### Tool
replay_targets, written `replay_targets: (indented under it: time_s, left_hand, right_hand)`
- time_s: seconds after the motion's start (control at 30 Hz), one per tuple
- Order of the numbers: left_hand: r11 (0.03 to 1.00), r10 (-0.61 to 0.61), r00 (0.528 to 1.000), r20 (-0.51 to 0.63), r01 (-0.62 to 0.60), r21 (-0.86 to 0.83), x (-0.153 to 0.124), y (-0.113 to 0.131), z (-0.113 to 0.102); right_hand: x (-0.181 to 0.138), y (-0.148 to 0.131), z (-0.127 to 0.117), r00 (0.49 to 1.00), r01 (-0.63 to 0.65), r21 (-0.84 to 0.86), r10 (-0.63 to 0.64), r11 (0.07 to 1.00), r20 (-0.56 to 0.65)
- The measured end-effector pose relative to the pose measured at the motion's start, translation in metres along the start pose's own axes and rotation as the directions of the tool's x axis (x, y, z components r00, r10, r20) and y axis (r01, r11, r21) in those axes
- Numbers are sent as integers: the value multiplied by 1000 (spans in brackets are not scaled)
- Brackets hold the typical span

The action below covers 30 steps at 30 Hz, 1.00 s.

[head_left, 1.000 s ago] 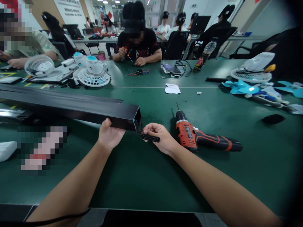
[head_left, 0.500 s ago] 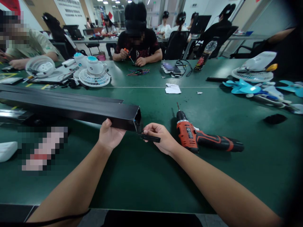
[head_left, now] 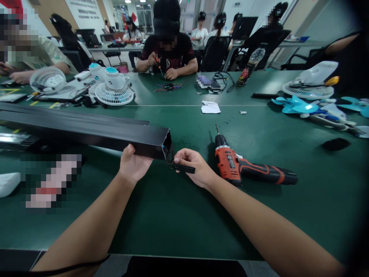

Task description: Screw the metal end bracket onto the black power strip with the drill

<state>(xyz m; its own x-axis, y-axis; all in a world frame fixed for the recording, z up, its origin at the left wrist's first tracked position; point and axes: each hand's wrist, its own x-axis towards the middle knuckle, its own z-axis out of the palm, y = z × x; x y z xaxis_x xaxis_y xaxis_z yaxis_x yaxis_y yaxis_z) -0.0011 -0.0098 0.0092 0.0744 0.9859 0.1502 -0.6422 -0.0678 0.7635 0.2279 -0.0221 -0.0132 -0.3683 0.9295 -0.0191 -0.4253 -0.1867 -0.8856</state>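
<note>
Apparently unfinished: my left hand (head_left: 135, 165) grips long black rectangular metal tube (head_left: 115, 132), end open; right hand (head_left: 196, 168) pinches ribbed black plastic-looking piece (head_left: 186, 169) beside it

The left hand (head_left: 136, 166) grips a long, black, hollow rectangular bar (head_left: 127, 132); the right hand (head_left: 197, 169) pinches a small, black, ribbed piece (head_left: 185, 168) by its end.
</note>
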Motion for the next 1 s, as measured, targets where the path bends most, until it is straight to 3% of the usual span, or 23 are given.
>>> replay_targets:
  time_s: [0.67, 1.0]
  left_hand:
    - [998, 22, 1000, -11, -22, 54, 0, -1, 0]
    - [998, 22, 1000, -15, -21, 53, -1, 2, 4]
  right_hand:
    - [-2, 1, -2, 990, -140, 137, 141, 981, 4]
    - [-1, 4, 2, 977, -187, 188, 202, 964, -65]
